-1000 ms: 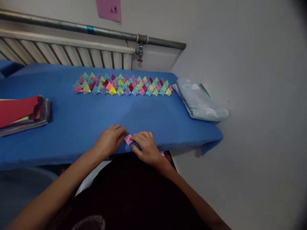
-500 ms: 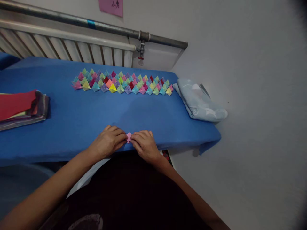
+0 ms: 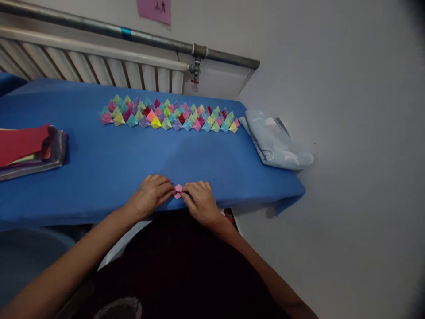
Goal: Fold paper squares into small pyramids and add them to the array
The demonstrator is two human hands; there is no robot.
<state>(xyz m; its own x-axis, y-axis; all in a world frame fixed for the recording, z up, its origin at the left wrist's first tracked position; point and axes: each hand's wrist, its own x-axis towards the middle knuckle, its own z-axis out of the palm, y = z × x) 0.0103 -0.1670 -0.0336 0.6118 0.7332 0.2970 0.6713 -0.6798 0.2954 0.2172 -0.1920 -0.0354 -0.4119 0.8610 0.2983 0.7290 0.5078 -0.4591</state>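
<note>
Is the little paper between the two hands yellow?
No, the little paper between the left hand and the right hand is pink.

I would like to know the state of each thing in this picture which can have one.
Pink paper: folded, between both hands.
Left hand: pinching pink paper.
Right hand: pinching pink paper.
Small paper shapes: folded, in rows.
Coloured sheets: stacked.
Light blue cloth: folded.
Blue tablecloth: spread out.
Red-handled valve: cannot tell.

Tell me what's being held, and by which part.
A small pink folded paper piece: the left hand pinches its left side, the right hand its right side.
</note>
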